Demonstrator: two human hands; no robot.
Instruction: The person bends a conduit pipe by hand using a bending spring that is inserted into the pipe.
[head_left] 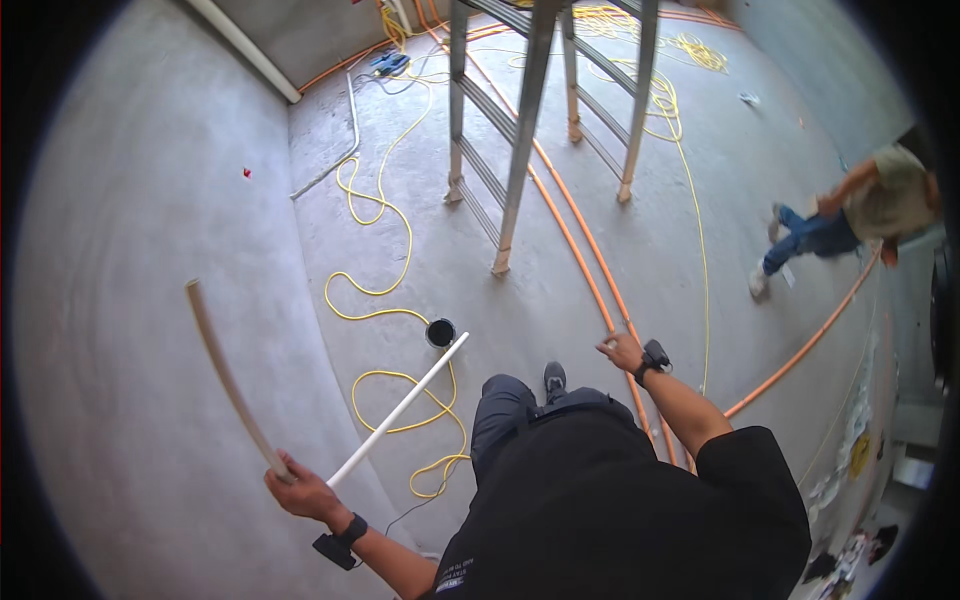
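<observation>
- pipes first: the left hand (300,492) is closed around two long pale pipes at once, gripping both near their lower ends, low at the left of the view.
- one curved pipe (228,378) bows up and away to the left, in front of the grey concrete wall (130,300); whether its tip touches the wall cannot be told.
- the other, a straight white pipe (400,408), angles up to the right, its far end just beside a small black can (440,332) on the floor.
- the right hand (622,350) holds nothing; it hangs out to the side with fingers loosely curled, above the orange conduit (580,250) running along the floor.
- step in hand, as a judgement: carrying or sorting the two pipes while standing, with neither yet set anywhere.
- a next move would seem to call for the free right hand to take one pipe, since two in one fist cross each other and are awkward to steer.
- care would be needed around the yellow cable (385,260) looped over the concrete floor (480,290) close to the feet, and the scaffold legs (520,150) ahead.
- another person (850,215) crouches well apart at the right.
</observation>
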